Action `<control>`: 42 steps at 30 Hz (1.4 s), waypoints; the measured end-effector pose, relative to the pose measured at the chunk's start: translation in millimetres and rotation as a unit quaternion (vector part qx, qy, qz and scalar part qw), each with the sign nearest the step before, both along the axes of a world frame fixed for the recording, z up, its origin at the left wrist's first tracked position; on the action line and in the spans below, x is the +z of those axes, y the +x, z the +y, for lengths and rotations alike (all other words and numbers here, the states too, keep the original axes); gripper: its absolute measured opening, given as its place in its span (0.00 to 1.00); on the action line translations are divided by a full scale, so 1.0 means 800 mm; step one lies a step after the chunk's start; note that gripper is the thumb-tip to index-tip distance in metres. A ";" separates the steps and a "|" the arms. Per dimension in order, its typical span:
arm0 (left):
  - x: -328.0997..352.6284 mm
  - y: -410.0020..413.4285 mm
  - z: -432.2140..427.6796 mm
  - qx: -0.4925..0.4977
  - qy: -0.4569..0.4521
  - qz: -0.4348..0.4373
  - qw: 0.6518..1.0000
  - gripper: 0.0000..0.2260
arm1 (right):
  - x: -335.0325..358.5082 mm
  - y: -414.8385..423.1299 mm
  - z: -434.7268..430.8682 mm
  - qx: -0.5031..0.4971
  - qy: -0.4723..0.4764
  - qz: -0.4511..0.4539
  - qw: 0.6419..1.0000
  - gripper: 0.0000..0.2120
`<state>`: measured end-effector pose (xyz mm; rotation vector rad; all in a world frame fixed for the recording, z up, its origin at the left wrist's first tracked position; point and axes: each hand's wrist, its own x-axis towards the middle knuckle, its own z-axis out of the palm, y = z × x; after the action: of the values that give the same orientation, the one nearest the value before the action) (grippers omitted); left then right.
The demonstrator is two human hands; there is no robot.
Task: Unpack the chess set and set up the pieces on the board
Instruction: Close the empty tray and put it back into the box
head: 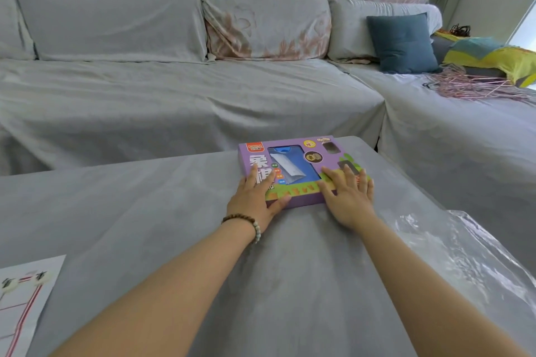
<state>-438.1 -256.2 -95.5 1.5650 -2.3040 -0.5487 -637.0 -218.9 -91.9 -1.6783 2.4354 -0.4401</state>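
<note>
Grey cloth covers the counter [145, 211], and behind it runs a long sofa [174, 95] draped in the same pale grey sheeting. The chess set box [298, 165], purple with a green strip along its near side and a clear window showing blue inside, lies flat near the far edge of the counter, right of the middle, with its lid on. Both hands are laid on its near end. The left hand [255, 197], with a beaded bracelet [246, 220] at the wrist, has its fingers straight on the lid and its thumb along the near edge. The right hand [348, 197] lies palm down over the near right corner, fingers spread. Neither grip is closed on anything; both are flat and open against the box.

A crumpled clear plastic wrap [464, 264] lies on the right part of the counter. At the near left corner sits a paper sheet [23, 298] printed with red lines. On the sofa are a floral cushion [266, 20], a dark blue cushion [403, 43], a heap of pink wire hangers [470, 84] and a yellow and teal fabric [493, 55].
</note>
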 end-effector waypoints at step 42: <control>0.001 0.150 0.338 -0.080 0.059 -0.119 0.988 0.27 | 0.036 0.181 0.379 0.157 -0.044 -0.383 0.909 0.09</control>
<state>-318.2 13.9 -94.4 1.5840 -2.6382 -0.5728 -492.1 84.1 -63.4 -1.4898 1.5721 -0.9510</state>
